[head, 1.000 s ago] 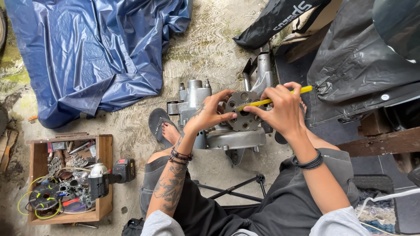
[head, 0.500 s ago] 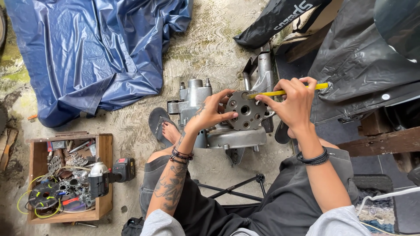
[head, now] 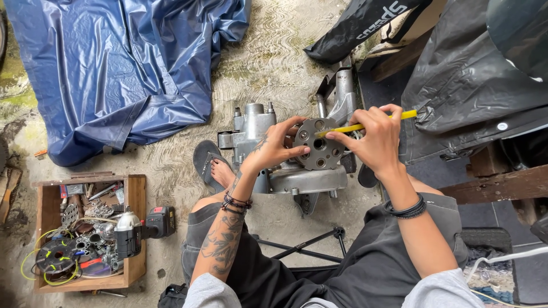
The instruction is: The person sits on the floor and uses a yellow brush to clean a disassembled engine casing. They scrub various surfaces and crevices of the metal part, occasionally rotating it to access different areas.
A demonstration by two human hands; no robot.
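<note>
Two hands work one grey, round, holed metal disc (head: pixel 318 144). The left hand (head: pixel 274 147) grips its rim. The right hand (head: pixel 377 137) pinches one yellow screwdriver (head: pixel 365 126).

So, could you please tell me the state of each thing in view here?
Round metal disc: on the engine casing, steadied by the left hand.
Yellow tool: in the right hand, tip on the disc.
Engine casing: resting on the concrete.
Wooden box: open, full of parts.
Blue tarp: crumpled on the ground.
</note>
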